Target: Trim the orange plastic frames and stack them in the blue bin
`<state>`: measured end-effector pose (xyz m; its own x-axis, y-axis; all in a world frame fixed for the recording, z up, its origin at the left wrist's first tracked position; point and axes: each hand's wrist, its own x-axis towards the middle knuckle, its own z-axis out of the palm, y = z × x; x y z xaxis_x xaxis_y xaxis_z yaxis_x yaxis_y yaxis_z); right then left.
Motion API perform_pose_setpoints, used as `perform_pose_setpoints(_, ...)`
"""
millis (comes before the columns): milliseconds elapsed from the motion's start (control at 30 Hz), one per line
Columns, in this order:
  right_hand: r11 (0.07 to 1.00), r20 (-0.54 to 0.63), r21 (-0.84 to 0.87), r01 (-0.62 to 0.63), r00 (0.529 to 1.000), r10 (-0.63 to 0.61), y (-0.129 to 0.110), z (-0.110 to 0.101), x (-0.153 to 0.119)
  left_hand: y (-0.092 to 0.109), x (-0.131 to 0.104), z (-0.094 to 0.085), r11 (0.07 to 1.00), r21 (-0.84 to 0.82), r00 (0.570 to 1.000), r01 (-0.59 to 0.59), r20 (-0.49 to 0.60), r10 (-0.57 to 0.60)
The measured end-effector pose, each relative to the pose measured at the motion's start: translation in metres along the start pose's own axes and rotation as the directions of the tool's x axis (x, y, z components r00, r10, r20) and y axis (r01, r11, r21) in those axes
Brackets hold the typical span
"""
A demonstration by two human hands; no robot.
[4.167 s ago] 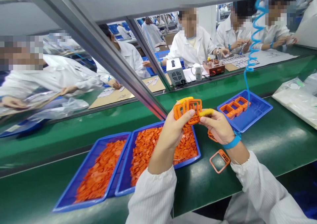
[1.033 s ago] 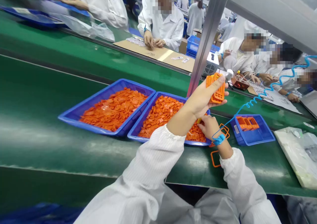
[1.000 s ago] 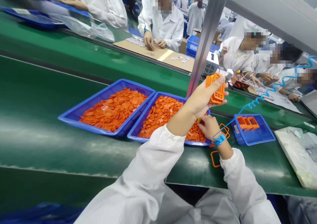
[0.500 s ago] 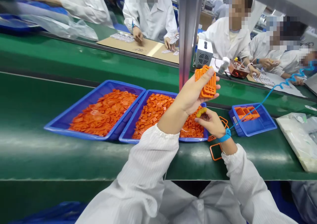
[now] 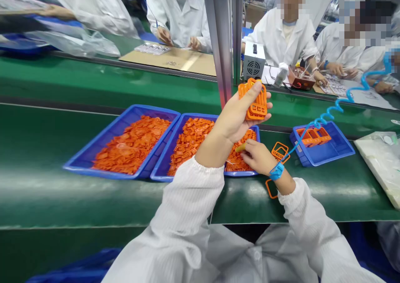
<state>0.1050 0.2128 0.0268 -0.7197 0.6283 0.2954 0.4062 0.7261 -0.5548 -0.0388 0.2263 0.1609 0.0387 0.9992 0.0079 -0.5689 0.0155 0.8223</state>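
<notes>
My left hand [image 5: 239, 114] is raised and wrapped round a stack of orange plastic frames [image 5: 256, 103], thumb across the front. Below it, my right hand [image 5: 258, 156] reaches over the right part of the middle blue tray [image 5: 159, 172], which is full of small orange pieces [image 5: 190, 143]. A yellow covering sits on one fingertip. The right fingers are bent close together, and whatever lies between them is too small to make out. A blue wrist band [image 5: 276, 171] with a coiled cord is on the right wrist. Orange frames [image 5: 280, 150] lie beside that wrist.
Another blue tray [image 5: 103, 174] of orange pieces stands at the left. A smaller blue bin [image 5: 336, 151] at the right holds orange frames. Beyond it lies a plastic-wrapped package [image 5: 379, 162]. A metal post [image 5: 220, 41] rises ahead; several people in white coats work across the line.
My right hand has moved left and down to the orange pieces in the middle tray. My left hand still holds the stack, slightly further left in view. The view has shifted a little.
</notes>
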Motion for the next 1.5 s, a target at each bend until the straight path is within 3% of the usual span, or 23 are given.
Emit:
perform_pose_setpoints(100,0.996,-0.101,-0.072,-0.048,0.994,0.04,0.004,0.004,0.001,0.001,0.0,0.001,1.0,0.007,1.0,0.003,-0.016,-0.003)
perform_pose_setpoints(300,0.991,0.024,-0.131,-0.016,1.0,0.019,0.011,0.005,0.004,0.002,-0.001,0.0,1.0,0.015,1.0,-0.01,0.014,0.01)
perform_pose_setpoints(600,0.976,0.077,-0.204,-0.073,0.993,0.09,0.014,0.01,0.004,-0.003,0.002,-0.001,1.0,-0.002,1.0,0.023,0.005,-0.023)
perform_pose_setpoints(733,0.993,-0.027,-0.052,-0.104,0.994,0.103,0.005,0.006,0.003,-0.005,0.003,-0.001,0.999,-0.005,0.999,0.036,-0.017,-0.036)
perform_pose_setpoints(833,0.965,-0.116,0.219,-0.147,0.978,0.175,-0.003,-0.002,0.002,-0.006,0.005,-0.002,1.0,0.01,0.999,0.024,-0.038,-0.023)
perform_pose_setpoints(1000,0.67,-0.161,0.716,-0.195,0.888,0.43,-0.004,-0.024,0.0,-0.006,0.007,-0.008,0.998,0.026,0.998,-0.055,-0.027,0.056)
perform_pose_setpoints(1133,0.417,-0.189,0.907,-0.066,0.82,0.541,-0.004,-0.045,-0.002,-0.008,0.004,-0.011,0.985,0.042,0.983,-0.17,0.076,0.166)
perform_pose_setpoints(1200,0.332,-0.232,0.943,0.032,0.779,0.582,-0.007,-0.051,-0.002,-0.009,0.002,-0.01,0.979,0.058,0.972,-0.195,0.145,0.185)
perform_pose_setpoints(1300,0.285,-0.322,0.943,0.175,0.701,0.636,-0.013,-0.056,-0.001,-0.013,-0.001,-0.008,0.976,0.084,0.959,-0.2,0.22,0.177)
perform_pose_setpoints(1400,0.299,-0.416,0.909,0.289,0.62,0.665,-0.016,-0.058,0.001,-0.018,-0.002,-0.006,0.98,0.109,0.959,-0.169,0.248,0.138)
perform_pose_setpoints(1500,0.311,-0.441,0.897,0.315,0.593,0.673,-0.016,-0.058,0.001,-0.023,-0.004,-0.003,0.98,0.122,0.957,-0.155,0.267,0.118)
